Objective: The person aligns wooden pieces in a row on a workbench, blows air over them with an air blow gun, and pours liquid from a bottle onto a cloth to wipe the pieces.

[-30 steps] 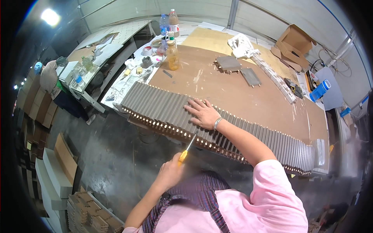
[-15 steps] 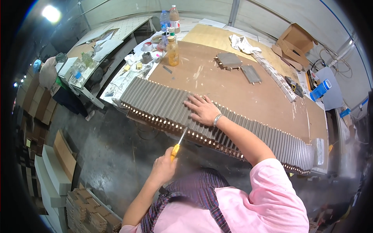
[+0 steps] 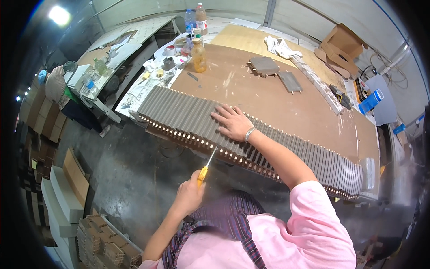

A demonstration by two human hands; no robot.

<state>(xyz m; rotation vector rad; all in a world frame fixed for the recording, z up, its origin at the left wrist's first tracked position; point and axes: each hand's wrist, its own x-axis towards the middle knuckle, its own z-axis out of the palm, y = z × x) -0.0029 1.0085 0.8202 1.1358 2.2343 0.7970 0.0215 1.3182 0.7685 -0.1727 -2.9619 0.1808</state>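
Note:
A long row of grey boards (image 3: pixel 179 106), packed side by side, runs along the table's near edge. Pale dowel pegs (image 3: pixel 185 137) stick out of their ends on both the near and far sides. My right hand (image 3: pixel 234 123) lies on top of the row with its fingers spread. Below the near edge, my left hand (image 3: pixel 190 193) is closed round the yellow handle of a screwdriver (image 3: pixel 203 174). The metal shaft points up at the pegged ends; whether its tip touches them, I cannot tell.
On the brown tabletop (image 3: pixel 233 80) lie loose grey pieces (image 3: pixel 264 66) and a whitish strip (image 3: pixel 317 84). Bottles (image 3: pixel 199 56) stand at the back left, an opened cardboard box (image 3: pixel 341 48) at the back right. Another person (image 3: pixel 56 87) stands far left.
The screwdriver tip has shifted very slightly along the near edge. My right hand stays flat on the boards, and the whole view has moved a little.

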